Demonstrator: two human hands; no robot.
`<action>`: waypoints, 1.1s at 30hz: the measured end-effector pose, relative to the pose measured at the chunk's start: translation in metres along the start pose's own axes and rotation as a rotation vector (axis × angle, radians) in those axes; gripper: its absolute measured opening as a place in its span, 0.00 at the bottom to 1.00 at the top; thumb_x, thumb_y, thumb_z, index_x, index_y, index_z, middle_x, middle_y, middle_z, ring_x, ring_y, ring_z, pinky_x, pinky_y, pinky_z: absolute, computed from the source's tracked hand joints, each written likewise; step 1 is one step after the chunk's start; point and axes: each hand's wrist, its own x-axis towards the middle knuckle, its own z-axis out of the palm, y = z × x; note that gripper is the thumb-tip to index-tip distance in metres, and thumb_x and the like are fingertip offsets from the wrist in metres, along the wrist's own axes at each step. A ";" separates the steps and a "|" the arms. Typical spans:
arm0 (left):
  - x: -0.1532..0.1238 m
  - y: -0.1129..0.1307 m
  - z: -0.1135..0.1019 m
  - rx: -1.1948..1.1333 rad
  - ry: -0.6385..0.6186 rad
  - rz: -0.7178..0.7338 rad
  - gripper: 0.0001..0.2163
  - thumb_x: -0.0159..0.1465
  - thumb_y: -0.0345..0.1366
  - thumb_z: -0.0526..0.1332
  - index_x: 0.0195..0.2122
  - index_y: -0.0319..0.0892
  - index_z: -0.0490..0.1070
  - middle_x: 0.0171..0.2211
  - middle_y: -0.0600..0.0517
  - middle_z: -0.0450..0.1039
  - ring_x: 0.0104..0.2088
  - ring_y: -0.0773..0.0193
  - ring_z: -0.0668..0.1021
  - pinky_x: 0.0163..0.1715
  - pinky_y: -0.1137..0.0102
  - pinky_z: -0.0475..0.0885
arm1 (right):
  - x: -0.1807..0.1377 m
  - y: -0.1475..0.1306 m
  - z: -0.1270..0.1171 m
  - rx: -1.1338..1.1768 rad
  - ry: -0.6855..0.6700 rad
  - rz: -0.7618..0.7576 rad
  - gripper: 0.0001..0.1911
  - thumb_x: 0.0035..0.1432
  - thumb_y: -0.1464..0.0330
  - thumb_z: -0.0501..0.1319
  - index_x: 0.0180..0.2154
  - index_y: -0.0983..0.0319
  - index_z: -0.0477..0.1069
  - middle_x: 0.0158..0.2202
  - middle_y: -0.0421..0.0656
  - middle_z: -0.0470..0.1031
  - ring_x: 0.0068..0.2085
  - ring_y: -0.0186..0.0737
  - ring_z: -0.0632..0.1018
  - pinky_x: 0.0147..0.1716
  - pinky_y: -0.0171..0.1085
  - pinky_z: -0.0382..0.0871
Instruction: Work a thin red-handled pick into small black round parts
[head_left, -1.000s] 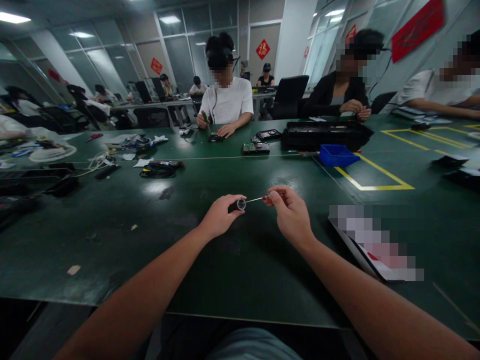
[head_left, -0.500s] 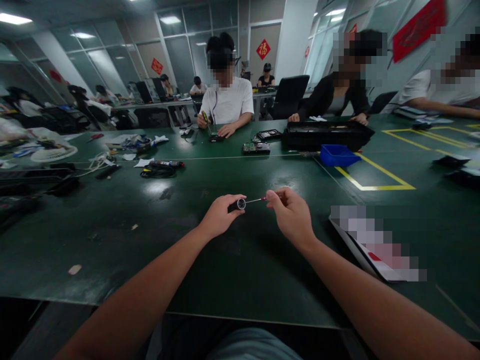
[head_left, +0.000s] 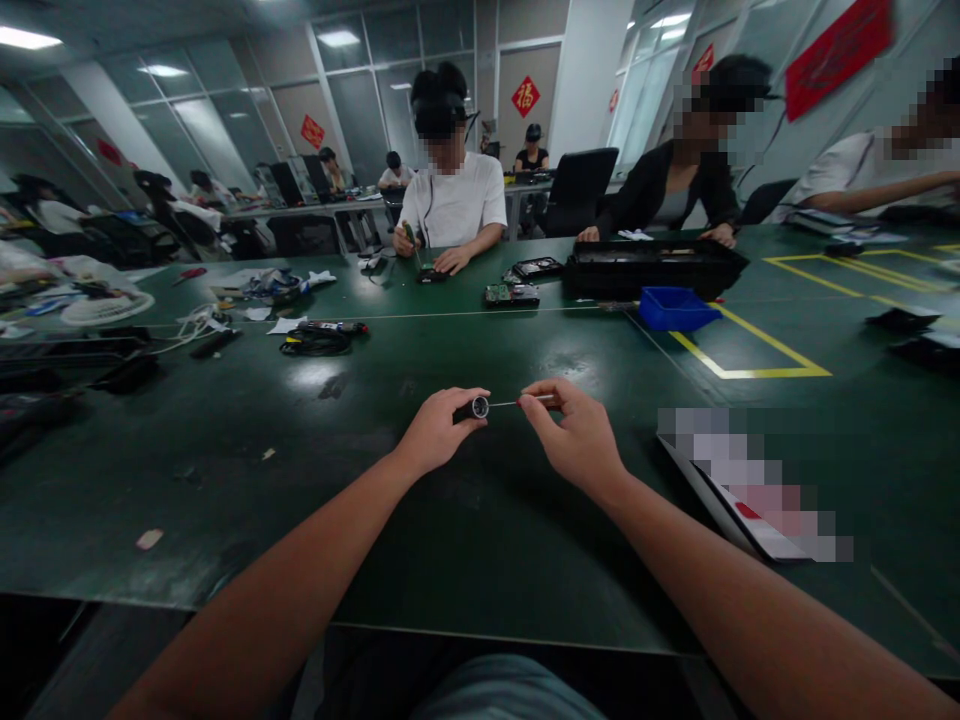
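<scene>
My left hand (head_left: pixel 437 432) is closed around a small dark cylinder (head_left: pixel 475 408) with a shiny round end, held just above the dark green table (head_left: pixel 420 520). My right hand (head_left: pixel 577 435) pinches a thin screwdriver (head_left: pixel 517 402) with a reddish handle. Its metal shaft points left, and the tip meets the end of the cylinder. The two hands are a short gap apart at the table's middle.
A flat blurred item (head_left: pixel 750 480) lies to the right of my right hand. Farther back are a blue tray (head_left: pixel 673 309), a black case (head_left: pixel 652 268), circuit boards (head_left: pixel 511 295), cables (head_left: pixel 315 343) and yellow floor-tape lines (head_left: pixel 750 345). Other people sit across the table.
My right hand has turned slightly on the screwdriver, its fingers now covering more of the red handle. The left hand and the cylinder have stayed in place.
</scene>
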 end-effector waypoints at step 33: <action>0.004 0.004 -0.001 0.049 -0.019 0.118 0.18 0.67 0.35 0.63 0.59 0.50 0.70 0.54 0.49 0.75 0.56 0.55 0.73 0.62 0.51 0.60 | 0.009 0.030 0.018 0.716 0.134 0.381 0.15 0.61 0.52 0.59 0.35 0.57 0.70 0.30 0.41 0.74 0.31 0.41 0.77 0.39 0.47 0.78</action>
